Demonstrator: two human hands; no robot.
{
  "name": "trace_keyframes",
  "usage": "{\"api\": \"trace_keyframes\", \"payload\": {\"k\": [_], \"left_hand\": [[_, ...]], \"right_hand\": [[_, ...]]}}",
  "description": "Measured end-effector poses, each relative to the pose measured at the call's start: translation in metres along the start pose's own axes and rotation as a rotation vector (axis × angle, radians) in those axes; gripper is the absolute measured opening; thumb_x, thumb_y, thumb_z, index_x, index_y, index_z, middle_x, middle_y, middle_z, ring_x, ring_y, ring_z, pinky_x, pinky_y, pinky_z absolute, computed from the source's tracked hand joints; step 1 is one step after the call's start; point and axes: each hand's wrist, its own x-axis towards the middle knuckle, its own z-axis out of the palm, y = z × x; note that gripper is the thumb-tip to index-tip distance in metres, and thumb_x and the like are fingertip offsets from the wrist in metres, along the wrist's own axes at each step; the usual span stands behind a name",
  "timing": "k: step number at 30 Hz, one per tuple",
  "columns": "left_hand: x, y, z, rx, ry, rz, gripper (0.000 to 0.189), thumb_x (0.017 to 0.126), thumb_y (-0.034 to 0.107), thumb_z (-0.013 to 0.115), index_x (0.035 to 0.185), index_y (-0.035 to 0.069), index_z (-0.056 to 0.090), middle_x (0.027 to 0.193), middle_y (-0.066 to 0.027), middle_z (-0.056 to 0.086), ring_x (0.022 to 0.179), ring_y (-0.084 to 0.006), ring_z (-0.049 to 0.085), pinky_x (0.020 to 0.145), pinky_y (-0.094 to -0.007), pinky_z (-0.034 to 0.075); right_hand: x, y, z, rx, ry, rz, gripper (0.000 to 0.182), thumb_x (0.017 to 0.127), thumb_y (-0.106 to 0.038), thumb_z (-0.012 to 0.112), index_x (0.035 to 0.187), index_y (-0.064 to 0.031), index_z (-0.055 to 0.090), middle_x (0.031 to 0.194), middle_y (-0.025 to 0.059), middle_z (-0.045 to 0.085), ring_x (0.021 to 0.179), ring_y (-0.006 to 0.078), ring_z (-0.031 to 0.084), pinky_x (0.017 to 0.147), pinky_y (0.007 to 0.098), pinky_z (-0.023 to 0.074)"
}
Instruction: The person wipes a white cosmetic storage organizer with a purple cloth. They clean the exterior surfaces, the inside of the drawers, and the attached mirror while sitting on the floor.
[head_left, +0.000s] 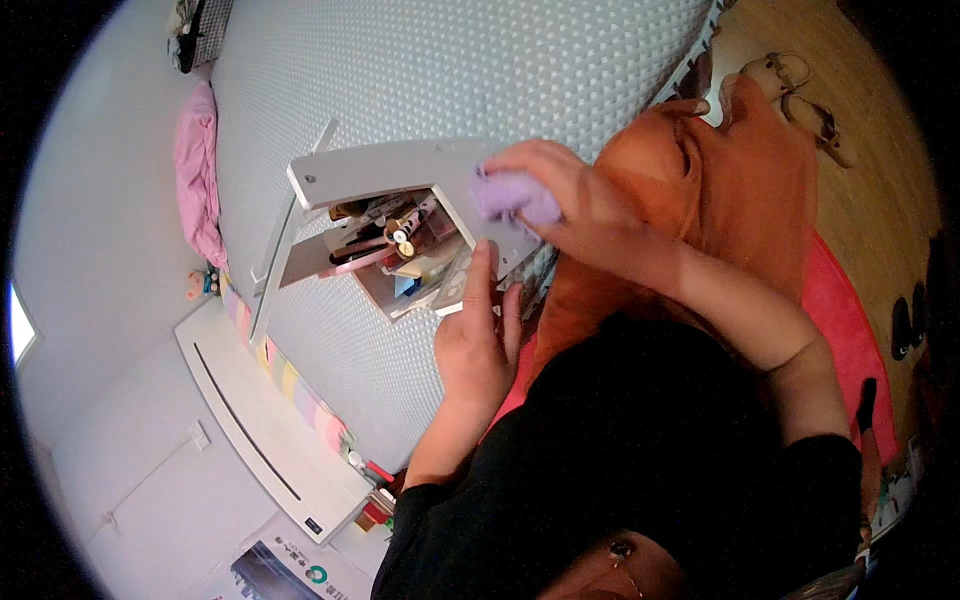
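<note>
On the bed before me is a small white panelled box (367, 171), tilted, with metal fittings on its grey-white side. Its open inside holds a jumble of small items: a pink band (358, 260), a black-and-white tube (414, 222) and a gold round cap (406, 248). My right hand (559, 180) presses a bunched purple cloth (514, 196) against the flat side panel; the hand is slightly blurred. At the box's near edge is my left hand (476, 349), index finger laid along the panel and thumb beside the edge. Its other fingers are mostly hidden.
The box rests on a pale quilted bed cover (450, 67). An orange garment (675, 180) covers my legs. Along the wall lie a pink pillow (198, 172) and a white headboard-like unit (262, 420). Sandals (814, 112) stand on the wooden floor (855, 67), beside a red mat (840, 330).
</note>
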Motion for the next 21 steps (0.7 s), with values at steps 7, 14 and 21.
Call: {"api": "trace_keyframes", "payload": {"k": [7, 14, 21], "left_hand": [[-0.003, -0.006, 0.008, -0.094, 0.068, -0.040, 0.048, 0.092, 0.001, 0.075, 0.136, -0.002, 0.056, 0.091, -0.0139, 0.076, 0.074, -0.0170, 0.075, 0.069, -0.0294, 0.059], [-0.006, -0.012, 0.018, -0.216, 0.201, -0.015, 0.024, 0.094, 0.001, 0.074, 0.115, -0.004, 0.063, 0.088, -0.0135, 0.075, 0.074, -0.0175, 0.077, 0.062, -0.0279, 0.059], [-0.005, -0.021, 0.016, -0.173, 0.130, -0.016, 0.014, 0.094, 0.002, 0.073, 0.103, -0.002, 0.063, 0.085, -0.0133, 0.075, 0.070, -0.0176, 0.077, 0.061, -0.0271, 0.058]], "right_hand": [[-0.005, 0.004, -0.003, -0.012, -0.113, -0.030, 0.040, 0.074, 0.002, 0.072, 0.113, -0.0045, 0.066, 0.123, 0.0130, 0.064, 0.119, 0.0338, 0.060, 0.104, 0.0420, 0.0470], [0.026, -0.030, -0.014, 0.029, -0.041, -0.084, 0.045, 0.075, 0.001, 0.073, 0.120, -0.0073, 0.070, 0.120, 0.0117, 0.065, 0.115, 0.0338, 0.062, 0.101, 0.0413, 0.0490], [0.022, -0.026, -0.002, -0.111, -0.049, -0.160, 0.037, 0.079, -0.006, 0.073, 0.115, -0.0128, 0.075, 0.117, 0.0084, 0.065, 0.111, 0.0315, 0.061, 0.097, 0.0409, 0.0508]]}}
